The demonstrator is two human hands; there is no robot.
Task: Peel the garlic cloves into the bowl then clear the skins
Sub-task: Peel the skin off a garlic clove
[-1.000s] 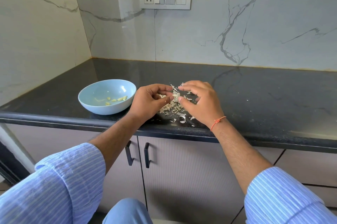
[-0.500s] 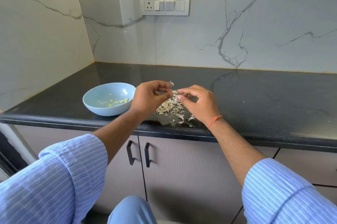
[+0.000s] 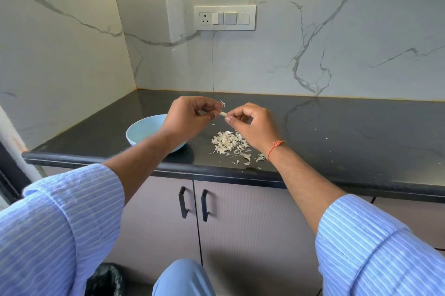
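Both hands are raised above the black counter (image 3: 337,132). My left hand (image 3: 190,117) and my right hand (image 3: 250,124) pinch one small pale garlic clove (image 3: 223,114) between their fingertips. A flake of skin (image 3: 223,103) sticks up from my left fingertips. A pile of papery garlic skins (image 3: 228,143) lies on the counter below my right hand, near the front edge. The light blue bowl (image 3: 142,130) stands left of the pile; my left wrist and forearm hide its right side and its contents.
Marble walls close the counter at the back and left. A switch panel (image 3: 225,18) is on the back wall. Cabinet doors with black handles (image 3: 193,202) sit below the counter. A black-lined bin (image 3: 106,280) stands on the floor at the lower left.
Both hands have risen off the skin pile, holding the clove higher above the counter. The camera has tilted down, and my left arm now covers part of the bowl.
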